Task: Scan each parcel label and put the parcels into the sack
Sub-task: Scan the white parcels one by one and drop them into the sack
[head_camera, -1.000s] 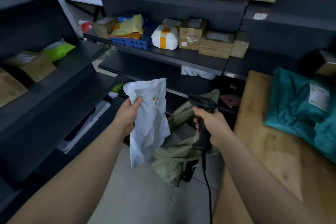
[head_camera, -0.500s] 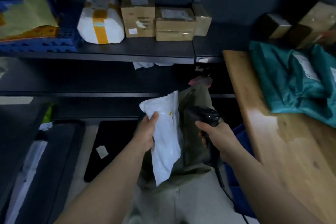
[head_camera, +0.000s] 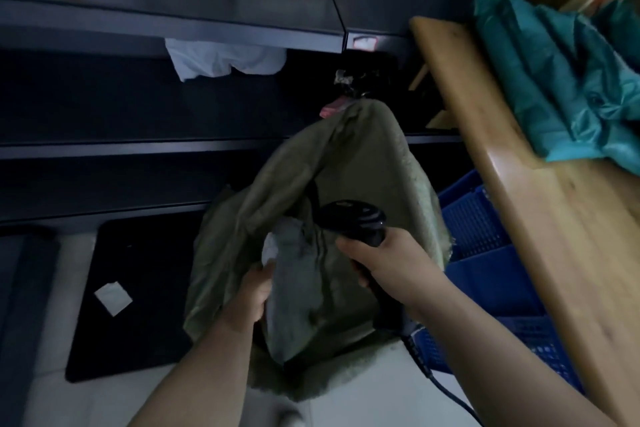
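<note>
Left hand (head_camera: 254, 291) grips the parcel (head_camera: 275, 248) by its near edge, thumb on its face. The parcel is sunk in the open mouth of the sack (head_camera: 363, 156), which slumps on the floor in the middle. Right hand (head_camera: 388, 267) is wrapped round the scanner (head_camera: 356, 218), held over the sack just right of the parcel. Further right is a crate (head_camera: 485, 270) under the table (head_camera: 554, 236), with teal bags (head_camera: 554, 80) on top. A mat (head_camera: 138, 288) lies to the left.

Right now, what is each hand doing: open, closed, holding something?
Left hand: holds the parcel at the sack mouth.
Right hand: grips the scanner.
</note>
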